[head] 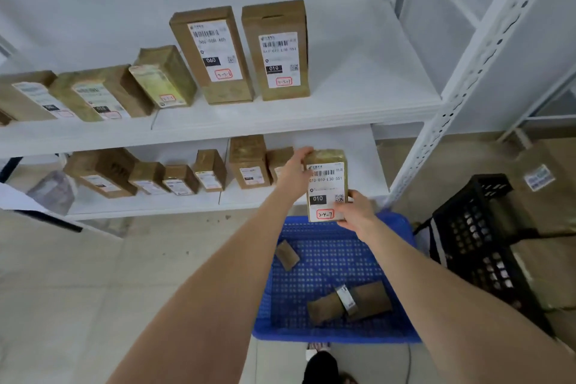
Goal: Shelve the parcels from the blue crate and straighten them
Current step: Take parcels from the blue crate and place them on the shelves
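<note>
Parcel (325,179) between left hand (294,173), right hand (355,212); two parcels (286,254) (349,302) in crate (330,335).

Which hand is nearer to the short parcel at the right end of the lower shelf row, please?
Left. The left hand grips the held parcel's top left corner, just in front of the short parcel; the right hand grips the held parcel's lower right corner, farther off.

Bare forearms (218,274), black trousers (321,368), pale shoe (313,351).
</note>
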Action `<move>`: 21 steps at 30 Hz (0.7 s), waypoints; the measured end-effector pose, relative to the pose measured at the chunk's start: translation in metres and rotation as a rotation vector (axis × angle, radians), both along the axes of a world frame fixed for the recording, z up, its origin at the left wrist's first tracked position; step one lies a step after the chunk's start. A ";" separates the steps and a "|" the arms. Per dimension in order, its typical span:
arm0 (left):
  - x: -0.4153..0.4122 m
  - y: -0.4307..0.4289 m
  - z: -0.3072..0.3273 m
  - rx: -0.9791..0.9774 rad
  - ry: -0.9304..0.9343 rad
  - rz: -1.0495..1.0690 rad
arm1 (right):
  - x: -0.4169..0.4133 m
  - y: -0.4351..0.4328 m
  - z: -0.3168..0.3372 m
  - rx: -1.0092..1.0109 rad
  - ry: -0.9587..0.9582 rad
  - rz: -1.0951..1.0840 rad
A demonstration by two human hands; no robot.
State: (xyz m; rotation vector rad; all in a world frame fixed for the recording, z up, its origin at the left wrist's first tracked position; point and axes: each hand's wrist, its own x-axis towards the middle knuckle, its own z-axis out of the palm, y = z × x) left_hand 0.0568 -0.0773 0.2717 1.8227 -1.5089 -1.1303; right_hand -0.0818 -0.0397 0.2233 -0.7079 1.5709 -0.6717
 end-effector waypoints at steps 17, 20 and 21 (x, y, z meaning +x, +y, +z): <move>-0.011 -0.144 -0.212 -0.108 -0.086 -0.105 | -0.006 -0.149 -0.238 -0.212 0.185 -0.130; -0.011 -0.163 -0.238 -0.121 -0.088 -0.115 | -0.005 -0.168 -0.269 -0.267 0.177 -0.148; -0.010 -0.169 -0.245 -0.115 -0.073 -0.123 | -0.005 -0.174 -0.278 -0.280 0.180 -0.148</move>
